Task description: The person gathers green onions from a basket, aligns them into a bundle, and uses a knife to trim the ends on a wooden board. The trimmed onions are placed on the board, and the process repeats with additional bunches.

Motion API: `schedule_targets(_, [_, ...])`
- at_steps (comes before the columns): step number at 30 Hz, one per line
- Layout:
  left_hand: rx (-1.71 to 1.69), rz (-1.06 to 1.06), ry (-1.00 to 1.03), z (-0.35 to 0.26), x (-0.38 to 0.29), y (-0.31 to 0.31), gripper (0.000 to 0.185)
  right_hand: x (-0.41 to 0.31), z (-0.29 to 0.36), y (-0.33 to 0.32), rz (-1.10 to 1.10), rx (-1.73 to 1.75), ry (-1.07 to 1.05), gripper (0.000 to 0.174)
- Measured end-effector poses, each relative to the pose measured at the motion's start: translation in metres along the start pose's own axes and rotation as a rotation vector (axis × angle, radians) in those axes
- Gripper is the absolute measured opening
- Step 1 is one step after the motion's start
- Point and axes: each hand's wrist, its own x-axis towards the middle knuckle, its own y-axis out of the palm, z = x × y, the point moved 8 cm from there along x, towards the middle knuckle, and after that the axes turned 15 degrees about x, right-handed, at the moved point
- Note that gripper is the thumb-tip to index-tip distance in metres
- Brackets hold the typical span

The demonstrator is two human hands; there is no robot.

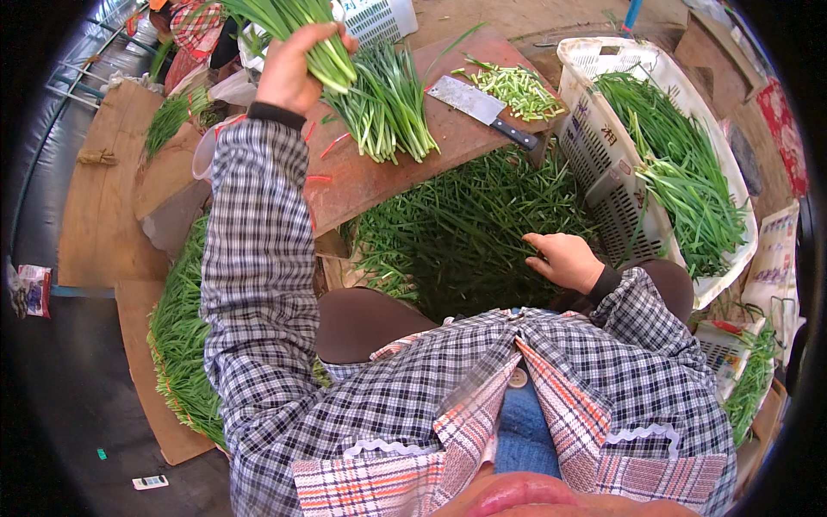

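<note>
My left hand (294, 70), raised at the upper left, is closed around a bunch of garlic chives (323, 55), pale cut ends toward me. Just beyond it, a second bunch of chives (387, 106) lies on a reddish-brown wooden board (362, 187). A cleaver (468, 100) with a black handle rests on the board beside a pile of short cut stalk ends (517, 90). My right hand (567, 262) hovers over loose green leaves (465, 220) below the board, thumb and forefinger apart. I see nothing between them; its other fingers are partly hidden.
At right stands a white plastic crate (597, 139) holding chives (678, 155). Bundled chives (184, 342) lie left of my knee near cardboard (103, 194). Red ties (334, 143) are on the board. Part of another person (194, 32) shows at the upper left.
</note>
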Motion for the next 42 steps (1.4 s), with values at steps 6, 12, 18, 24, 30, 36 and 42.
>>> schedule_targets(6, [-0.052,0.044,-0.258,0.115,0.056,-0.018,0.016,0.014,-0.015,-0.002,0.078,-0.004,0.023,0.043])
schedule_targets(12, [-0.347,-0.276,-0.7,0.265,-0.012,-0.013,0.022,0.015,-0.012,0.0,0.088,-0.002,-0.01,0.043])
schedule_targets(18, [-0.218,-0.335,-0.673,0.258,-0.013,-0.013,0.024,0.015,-0.005,0.004,0.124,0.004,-0.033,0.042])
schedule_targets(24, [0.14,-0.542,-0.442,0.247,-0.016,-0.031,0.059,0.014,-0.003,0.007,0.157,0.002,-0.063,0.043])
schedule_targets(30, [0.566,-0.453,-0.315,0.207,-0.019,-0.031,0.1,0.015,-0.007,0.011,0.192,-0.004,-0.043,0.042])
schedule_targets(36, [1.223,-0.371,-0.072,0.158,-0.016,-0.013,0.107,0.015,-0.009,0.013,0.207,0.001,-0.042,0.043])
schedule_targets(42, [1.608,-0.084,-0.256,0.196,-0.002,0.015,0.101,0.016,-0.018,0.02,0.256,0.001,-0.028,0.041])
